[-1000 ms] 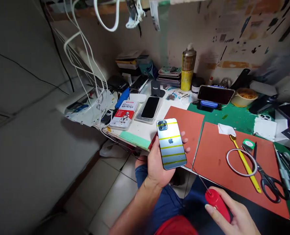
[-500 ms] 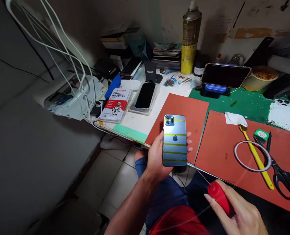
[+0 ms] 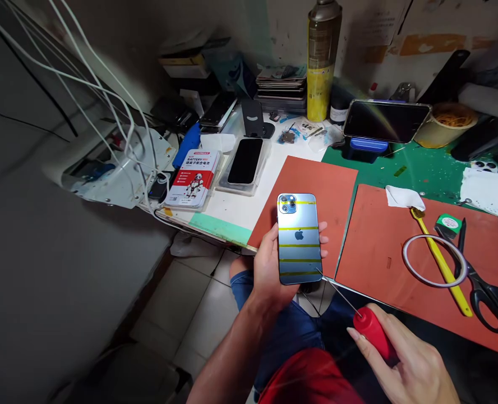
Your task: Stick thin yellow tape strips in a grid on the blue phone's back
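My left hand [image 3: 270, 264] holds a blue phone [image 3: 298, 238] back side up, above the table's front edge. Several thin yellow tape strips cross its back. My right hand [image 3: 404, 362] grips a red-handled tool [image 3: 373, 332] with a thin metal needle. The needle tip touches the phone's lower right corner. Both hands hover over my lap, in front of two red-orange mats [image 3: 383, 247].
On the right mat lie a tape ring [image 3: 434, 261], a yellow toothbrush [image 3: 440, 258] and scissors [image 3: 484, 289]. A phone on a blue stand [image 3: 386, 120], a spray can [image 3: 321, 62], a black phone in a tray [image 3: 244, 161] and a battery box [image 3: 192, 178] stand further back. White cables [image 3: 118, 112] hang at left.
The view has tilted down and closer to the table. The phone turned upright in my left hand, and the needle tip came up against its lower right corner.
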The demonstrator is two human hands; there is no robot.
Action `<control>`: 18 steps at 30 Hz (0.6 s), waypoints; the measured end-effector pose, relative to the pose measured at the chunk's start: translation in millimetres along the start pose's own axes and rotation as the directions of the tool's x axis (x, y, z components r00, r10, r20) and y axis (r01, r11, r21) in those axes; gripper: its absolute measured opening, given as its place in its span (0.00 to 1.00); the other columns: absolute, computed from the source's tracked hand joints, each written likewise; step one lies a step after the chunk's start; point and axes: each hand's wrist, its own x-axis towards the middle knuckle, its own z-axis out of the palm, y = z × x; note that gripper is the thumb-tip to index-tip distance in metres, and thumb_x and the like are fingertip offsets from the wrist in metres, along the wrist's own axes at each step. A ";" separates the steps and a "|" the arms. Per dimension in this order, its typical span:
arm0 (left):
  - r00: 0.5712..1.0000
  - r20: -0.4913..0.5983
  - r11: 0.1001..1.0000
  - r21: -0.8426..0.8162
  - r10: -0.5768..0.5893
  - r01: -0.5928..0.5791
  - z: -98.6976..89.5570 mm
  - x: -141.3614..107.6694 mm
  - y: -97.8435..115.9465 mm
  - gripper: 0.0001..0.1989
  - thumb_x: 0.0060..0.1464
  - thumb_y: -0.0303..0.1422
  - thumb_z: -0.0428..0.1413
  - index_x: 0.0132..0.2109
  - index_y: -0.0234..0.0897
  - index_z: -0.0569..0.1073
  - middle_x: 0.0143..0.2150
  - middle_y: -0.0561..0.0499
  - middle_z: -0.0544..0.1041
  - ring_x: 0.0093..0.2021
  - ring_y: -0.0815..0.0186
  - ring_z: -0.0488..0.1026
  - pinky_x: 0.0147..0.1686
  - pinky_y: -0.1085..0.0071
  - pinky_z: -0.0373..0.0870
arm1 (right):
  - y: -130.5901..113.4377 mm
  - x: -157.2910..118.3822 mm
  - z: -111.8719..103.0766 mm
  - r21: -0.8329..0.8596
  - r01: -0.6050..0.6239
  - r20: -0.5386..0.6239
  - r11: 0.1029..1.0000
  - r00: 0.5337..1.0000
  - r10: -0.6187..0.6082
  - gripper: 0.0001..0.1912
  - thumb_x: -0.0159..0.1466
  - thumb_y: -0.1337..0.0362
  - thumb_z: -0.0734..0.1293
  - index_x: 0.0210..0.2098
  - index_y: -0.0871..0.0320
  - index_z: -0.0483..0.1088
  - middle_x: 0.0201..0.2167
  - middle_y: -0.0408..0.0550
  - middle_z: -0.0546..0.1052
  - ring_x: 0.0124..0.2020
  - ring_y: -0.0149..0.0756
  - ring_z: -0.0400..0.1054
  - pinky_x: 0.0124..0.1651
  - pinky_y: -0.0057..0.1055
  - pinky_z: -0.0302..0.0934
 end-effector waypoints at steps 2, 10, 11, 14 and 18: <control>1.000 -0.010 1.000 0.001 -0.011 0.011 0.2 -0.2 0.4 0.33 0.73 0.44 0.42 0.67 0.19 0.72 0.62 0.24 0.79 0.44 0.52 0.83 0.42 0.59 0.81 | -0.5 0.3 -0.4 -0.007 0.006 -0.005 1.000 1.000 -0.006 0.14 0.78 0.55 0.65 0.53 0.58 0.73 0.35 0.49 0.81 0.29 0.37 0.80 0.34 0.28 0.75; 1.000 0.010 1.000 -0.005 -0.001 0.001 -1.8 1.2 -1.3 0.33 0.73 0.45 0.42 0.68 0.20 0.71 0.63 0.25 0.78 0.45 0.52 0.84 0.42 0.60 0.82 | -4.5 6.5 -1.2 -0.035 0.076 -0.014 0.997 0.997 -0.076 0.15 0.79 0.56 0.63 0.51 0.61 0.74 0.34 0.52 0.82 0.29 0.39 0.81 0.30 0.30 0.75; 1.000 0.013 1.000 -0.004 -0.005 0.005 -2.1 1.5 -1.5 0.33 0.73 0.45 0.42 0.68 0.20 0.71 0.63 0.25 0.78 0.45 0.52 0.84 0.42 0.60 0.82 | -4.7 6.4 -0.9 -0.031 0.078 -0.012 0.996 0.997 -0.078 0.15 0.79 0.56 0.63 0.51 0.61 0.74 0.33 0.52 0.82 0.29 0.39 0.81 0.31 0.30 0.75; 1.000 0.013 1.000 0.001 -0.006 0.006 -2.2 2.2 -1.5 0.33 0.73 0.45 0.42 0.67 0.19 0.71 0.63 0.25 0.78 0.44 0.52 0.84 0.42 0.60 0.82 | -4.7 4.0 0.8 -0.029 0.064 -0.017 0.997 0.998 -0.065 0.15 0.79 0.56 0.63 0.53 0.62 0.73 0.33 0.51 0.81 0.28 0.39 0.81 0.31 0.30 0.75; 1.000 0.007 1.000 0.003 0.005 -0.005 -2.0 2.4 -1.9 0.33 0.73 0.45 0.43 0.67 0.20 0.72 0.63 0.25 0.78 0.45 0.52 0.84 0.42 0.60 0.82 | -4.6 0.9 3.3 -0.023 0.048 -0.023 0.999 0.999 -0.048 0.15 0.78 0.56 0.64 0.55 0.61 0.72 0.34 0.51 0.81 0.30 0.39 0.81 0.33 0.30 0.76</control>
